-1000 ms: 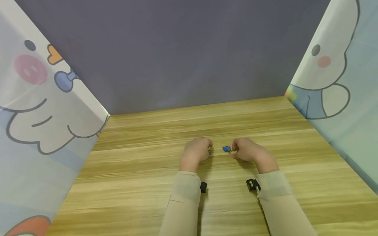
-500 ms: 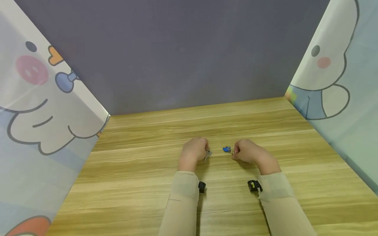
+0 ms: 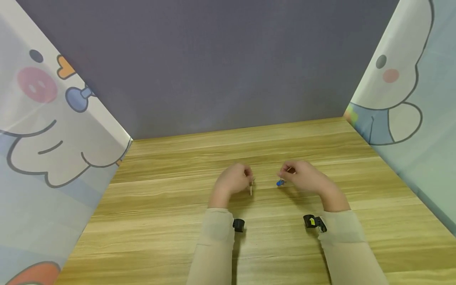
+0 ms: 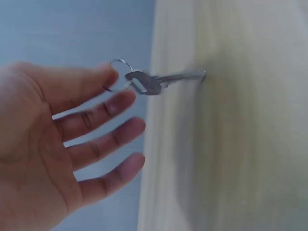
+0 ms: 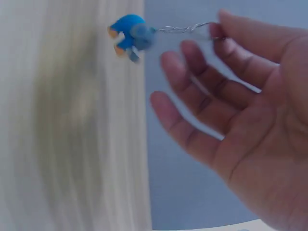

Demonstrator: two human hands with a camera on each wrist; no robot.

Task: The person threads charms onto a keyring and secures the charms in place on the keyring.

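Note:
Between thumb and forefinger my left hand pinches a thin metal key ring. A silver key hangs from that ring, seen in the left wrist view with its blade pointing down at the table; whether the tip touches the wood, I cannot tell. My right hand pinches the end ring of a keychain by thumb and forefinger. From its twisted metal chain dangles a small blue animal charm, elephant-like, with orange feet. In the head view, the charm and the key are apart, with a gap between both hands.
Both hands work over a wood-grain table. A grey panel rises behind it, and cartoon-printed sheets flank it left and right. Each wrist carries a small black camera.
My right hand has raised the keychain, so the charm that lay on the table now hangs below the fingers. My left hand has shifted slightly left, and its key now hangs downward.

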